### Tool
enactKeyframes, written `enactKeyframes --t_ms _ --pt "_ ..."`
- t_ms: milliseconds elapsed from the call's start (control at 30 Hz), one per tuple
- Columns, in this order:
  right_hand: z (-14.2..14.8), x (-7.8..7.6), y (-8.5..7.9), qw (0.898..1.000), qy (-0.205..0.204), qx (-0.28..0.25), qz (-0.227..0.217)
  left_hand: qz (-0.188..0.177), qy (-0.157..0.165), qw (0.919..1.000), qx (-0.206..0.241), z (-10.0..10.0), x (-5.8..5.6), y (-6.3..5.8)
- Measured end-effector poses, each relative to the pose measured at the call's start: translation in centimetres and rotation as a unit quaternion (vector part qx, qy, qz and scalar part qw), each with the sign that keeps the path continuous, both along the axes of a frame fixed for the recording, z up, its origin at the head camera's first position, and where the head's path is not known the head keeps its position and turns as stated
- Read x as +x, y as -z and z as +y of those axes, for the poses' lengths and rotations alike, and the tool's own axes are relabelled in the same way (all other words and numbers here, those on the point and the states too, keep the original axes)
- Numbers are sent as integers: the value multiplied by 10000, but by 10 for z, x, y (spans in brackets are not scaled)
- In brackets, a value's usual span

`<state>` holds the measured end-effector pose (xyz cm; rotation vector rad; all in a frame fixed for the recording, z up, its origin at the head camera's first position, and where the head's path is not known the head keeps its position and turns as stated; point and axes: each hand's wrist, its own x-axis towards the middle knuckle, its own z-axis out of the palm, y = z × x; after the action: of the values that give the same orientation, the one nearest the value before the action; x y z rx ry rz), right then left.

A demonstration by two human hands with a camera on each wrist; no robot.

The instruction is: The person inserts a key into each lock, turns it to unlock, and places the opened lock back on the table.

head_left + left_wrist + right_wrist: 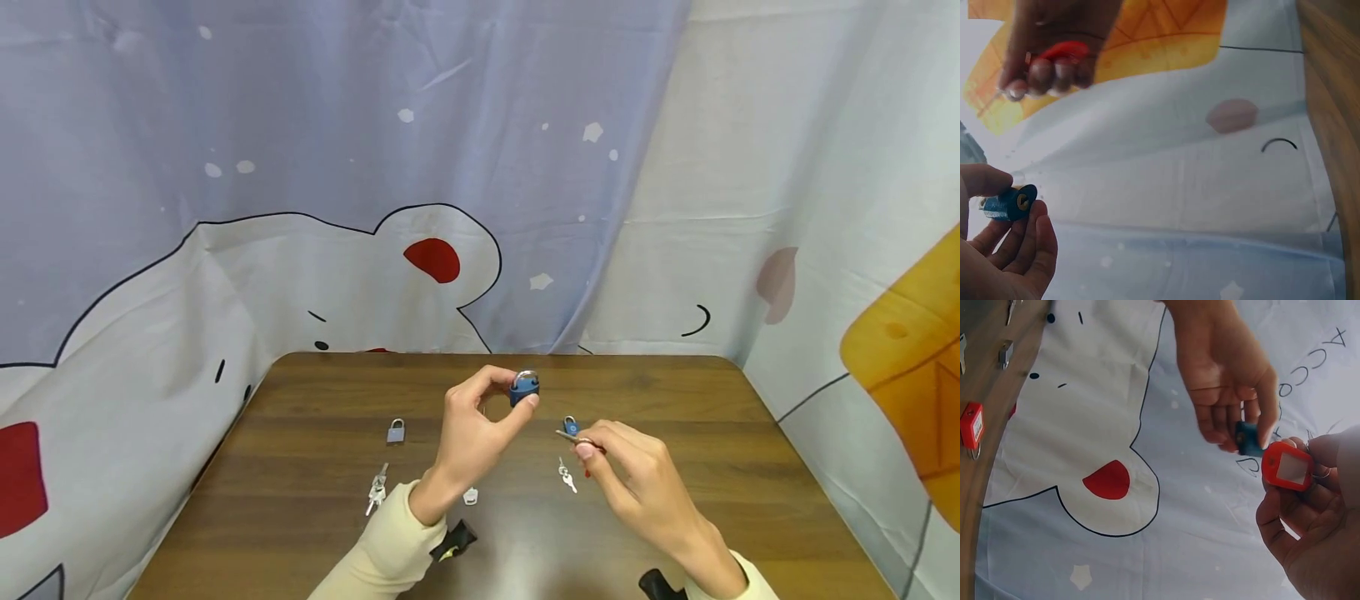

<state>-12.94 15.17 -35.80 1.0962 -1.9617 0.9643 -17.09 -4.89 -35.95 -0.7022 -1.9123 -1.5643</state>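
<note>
A blue padlock [524,388] is pinched between the thumb and fingers of the left hand [474,437], raised over the table. Its shackle points up and looks closed; the left wrist view shows the brass keyhole face of the padlock [1022,201]. To the right and a little lower, the right hand [637,473] pinches a key [570,437] that points toward the left hand. A red key tag [1286,465] with a pale label hangs from that key, against the right fingers. Key and padlock are apart in the head view.
Behind the key, a second blue padlock [571,424] lies on the wooden table [315,400], with small keys [567,475] nearer. Farther left are a grey padlock [396,432] and a bunch of keys [377,490]. Another red tag [972,425] shows in the right wrist view. Printed curtains [300,125] surround the table.
</note>
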Motion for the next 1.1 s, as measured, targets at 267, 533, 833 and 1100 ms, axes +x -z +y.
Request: enactKeyframes --t_ms 267,533,833,1100 --pt "-3 -1 4 9999 -68 -102 48 -326 461 9964 635 -2 15 -1" --pt "-8 -3 5 9996 -235 -155 -53 -980 1050 9732 1795 -2 23 -2" --pt "-15 -4 6 9996 -196 -203 -49 -1998 1661 9245 2790 -4 29 -3" --pt "-23 -5 9 9997 -96 -219 -108 -2601 2470 8687 3417 -5 32 -2"
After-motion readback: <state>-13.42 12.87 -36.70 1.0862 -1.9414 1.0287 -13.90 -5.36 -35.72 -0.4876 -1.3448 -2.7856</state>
